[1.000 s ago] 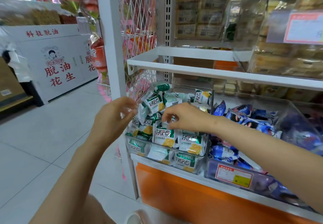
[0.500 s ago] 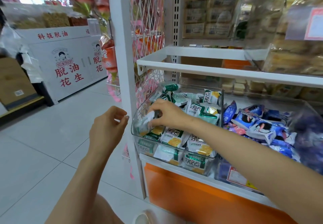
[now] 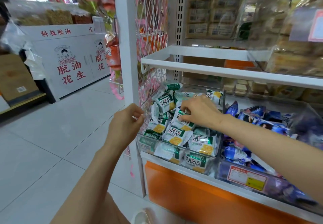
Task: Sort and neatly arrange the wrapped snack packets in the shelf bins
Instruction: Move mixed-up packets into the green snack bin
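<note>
A clear plastic bin at the left end of the low shelf holds several green-and-white snack packets. My right hand reaches into the bin from the right, and its thumb and fingers pinch one green-and-white packet in the middle of the pile. My left hand hovers just outside the bin's left wall with fingers loosely curled; nothing shows in it. The neighbouring bin on the right holds several blue packets.
A white shelf board overhangs the bins, with clear bins of brownish snacks above it. A white upright post and wire mesh flank the left bin. An orange panel runs below. Tiled floor lies to the left.
My right hand has moved from the bin's front-left corner back toward its middle and now pinches another packet there. My left hand has stayed beside the bin's left wall.
</note>
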A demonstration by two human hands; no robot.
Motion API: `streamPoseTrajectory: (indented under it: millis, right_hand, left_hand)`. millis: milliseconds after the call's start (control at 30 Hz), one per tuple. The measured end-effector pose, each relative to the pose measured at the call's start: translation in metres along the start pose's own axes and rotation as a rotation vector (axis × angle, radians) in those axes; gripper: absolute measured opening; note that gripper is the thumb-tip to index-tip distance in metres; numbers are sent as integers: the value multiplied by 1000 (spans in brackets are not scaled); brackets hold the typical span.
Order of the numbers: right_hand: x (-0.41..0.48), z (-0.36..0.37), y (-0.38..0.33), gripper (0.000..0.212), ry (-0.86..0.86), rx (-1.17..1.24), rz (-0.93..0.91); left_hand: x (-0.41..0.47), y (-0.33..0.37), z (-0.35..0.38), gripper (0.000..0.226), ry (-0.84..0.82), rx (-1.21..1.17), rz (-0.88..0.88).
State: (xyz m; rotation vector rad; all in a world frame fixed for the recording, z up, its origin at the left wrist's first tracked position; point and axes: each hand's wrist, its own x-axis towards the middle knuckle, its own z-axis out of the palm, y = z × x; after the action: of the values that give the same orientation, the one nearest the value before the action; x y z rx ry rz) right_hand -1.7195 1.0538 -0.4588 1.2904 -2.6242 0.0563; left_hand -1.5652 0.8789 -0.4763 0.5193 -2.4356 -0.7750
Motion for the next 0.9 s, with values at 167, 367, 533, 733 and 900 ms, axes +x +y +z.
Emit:
streamPoseTrajectory:
  millis: [167, 367, 533, 733, 900]
  right_hand:
    - [-3, -2, 1, 44, 149, 100, 8]
    - [-18, 3, 8, 39, 3, -134, -96]
    - [-26, 1, 15, 39, 94, -50, -46]
    - [-47, -13, 37, 22, 168, 215, 25]
    - [-76, -11, 50, 16, 173, 280, 61]
  left_hand:
    - [6, 19, 23, 12, -177, 36, 164]
    - [17, 27, 48, 25, -328, 262, 148]
    - [20, 31, 65, 54, -449, 399, 115]
    - [23, 36, 71, 66, -506, 438, 54]
    - [26, 36, 73, 67, -545, 337, -41]
